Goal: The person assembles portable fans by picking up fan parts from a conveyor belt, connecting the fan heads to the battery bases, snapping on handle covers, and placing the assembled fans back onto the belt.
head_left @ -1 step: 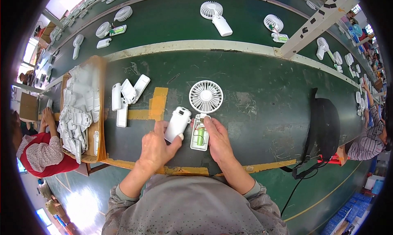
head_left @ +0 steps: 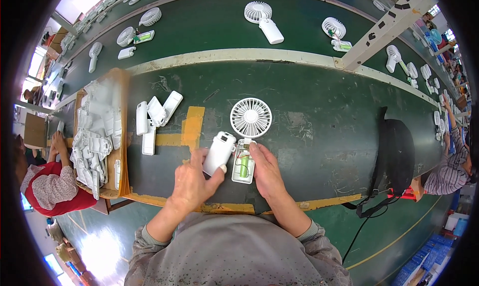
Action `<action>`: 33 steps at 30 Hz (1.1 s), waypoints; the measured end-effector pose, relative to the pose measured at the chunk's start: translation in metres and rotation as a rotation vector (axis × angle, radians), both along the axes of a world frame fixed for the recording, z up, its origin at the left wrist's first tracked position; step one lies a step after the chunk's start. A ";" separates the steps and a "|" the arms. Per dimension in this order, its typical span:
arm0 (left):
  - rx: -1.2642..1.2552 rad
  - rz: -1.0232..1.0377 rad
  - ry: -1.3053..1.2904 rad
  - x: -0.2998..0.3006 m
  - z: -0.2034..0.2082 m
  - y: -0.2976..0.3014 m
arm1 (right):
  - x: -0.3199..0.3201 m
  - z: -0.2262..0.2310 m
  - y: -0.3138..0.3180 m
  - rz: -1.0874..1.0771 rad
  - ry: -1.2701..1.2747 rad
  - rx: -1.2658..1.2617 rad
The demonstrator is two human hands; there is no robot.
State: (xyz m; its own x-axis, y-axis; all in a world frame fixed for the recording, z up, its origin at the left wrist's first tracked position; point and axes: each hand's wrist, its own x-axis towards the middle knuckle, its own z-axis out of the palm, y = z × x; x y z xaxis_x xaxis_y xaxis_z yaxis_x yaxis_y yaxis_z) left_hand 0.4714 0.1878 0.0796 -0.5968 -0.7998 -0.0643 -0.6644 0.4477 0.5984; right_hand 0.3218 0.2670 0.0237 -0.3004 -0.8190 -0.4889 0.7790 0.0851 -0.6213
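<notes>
A white handheld fan [head_left: 251,117] lies on the dark green bench, its round grille away from me. Its handle [head_left: 237,173] is uncovered, and a green battery [head_left: 244,166] with thin red and dark wires shows inside. My right hand [head_left: 268,171] grips the handle's right side, thumb near the top by the circuit board. My left hand [head_left: 193,180] pinches a white handle cover [head_left: 218,154] between thumb and fingers. The cover is tilted, its outer face up and a dark window at its top end, just left of the handle.
Several white covers [head_left: 172,106] lie at left, beside a carton [head_left: 123,136] full of white shells. A black bag [head_left: 396,154] rests at right. Beyond the pale rail [head_left: 224,54], more fans [head_left: 258,11] lie on a green surface. Co-workers sit left and right.
My left hand has moved slightly to the right with the handle cover, bringing it closer to the fan's handle. The fan and my right hand stay nearly still.
</notes>
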 end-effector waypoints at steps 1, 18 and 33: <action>-0.015 -0.030 0.044 -0.003 0.002 0.005 | 0.000 0.000 0.001 -0.001 -0.003 -0.001; -0.196 -0.250 -0.082 -0.022 0.000 0.024 | -0.006 0.013 0.007 0.180 -0.074 -0.134; -0.262 -0.331 -0.020 -0.016 -0.012 0.020 | -0.003 0.010 0.008 0.233 0.037 -0.144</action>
